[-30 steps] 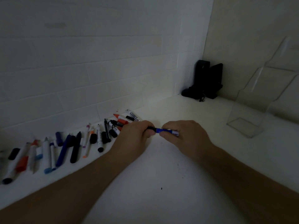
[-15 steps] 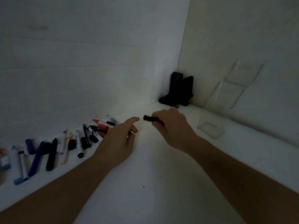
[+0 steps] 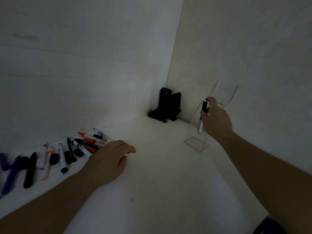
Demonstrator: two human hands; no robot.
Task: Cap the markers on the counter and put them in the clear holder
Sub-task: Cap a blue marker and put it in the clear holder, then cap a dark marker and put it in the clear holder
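My right hand (image 3: pixel 215 119) holds a capped marker (image 3: pixel 202 117) upright, black cap on top, white barrel pointing down, at the clear holder (image 3: pixel 195 143) that stands by the right wall. The marker's lower end sits inside the holder's outline, above its floor. My left hand (image 3: pixel 110 159) rests on the white counter (image 3: pixel 160 174) with loosely bent fingers and holds nothing. Just left of it lies a pile of markers and loose caps (image 3: pixel 81 147), red, black, blue and orange, along the back wall.
A black object (image 3: pixel 166 107) stands in the corner where the two walls meet, left of the holder. More dark blue and black markers (image 3: pixel 18 169) lie at the far left. A dark item (image 3: pixel 270 226) shows at the bottom right edge.
My right hand has carried the capped marker from the middle of the counter to the clear holder and turned it upright. My left hand let go and settled on the counter.
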